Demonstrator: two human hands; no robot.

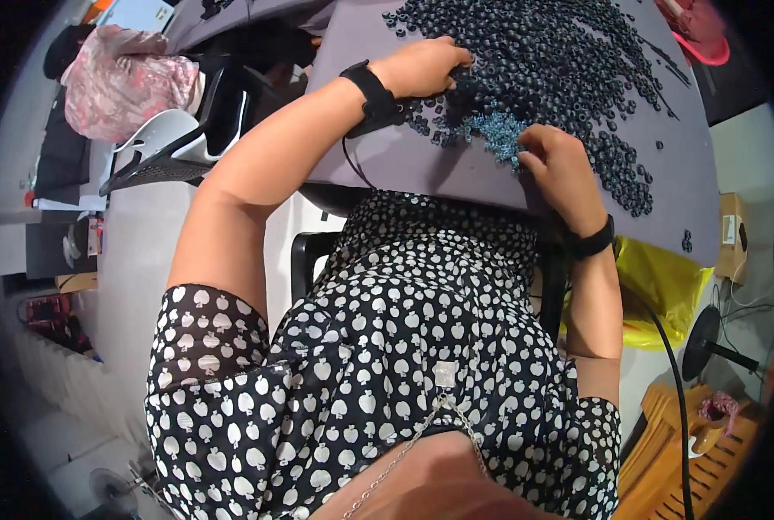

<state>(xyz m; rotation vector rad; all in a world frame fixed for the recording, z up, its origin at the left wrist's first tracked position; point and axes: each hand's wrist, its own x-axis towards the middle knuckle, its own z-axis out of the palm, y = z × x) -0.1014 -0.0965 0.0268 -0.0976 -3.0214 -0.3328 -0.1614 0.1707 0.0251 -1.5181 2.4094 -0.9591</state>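
A broad spread of small black ring-shaped parts [543, 52] covers much of the grey table [352, 52]. At its near edge lies a small heap of tiny teal-blue pieces [495, 130]. My left hand [422, 68] rests at the left edge of the black parts, its fingers curled inward; whatever lies between the fingertips is hidden. Beside the teal heap, my right hand [565, 169] has thumb and forefinger bent together at its right side. Anything pinched there is too small to make out. Both wrists wear black bands.
A black chair with a white seat [166, 134] stands to the left, near a pink patterned cloth [123, 82]. Below the table's right side hangs a yellow bag [664, 290]. A black cable [677, 381] runs down at the right, near a wooden rack [708, 451].
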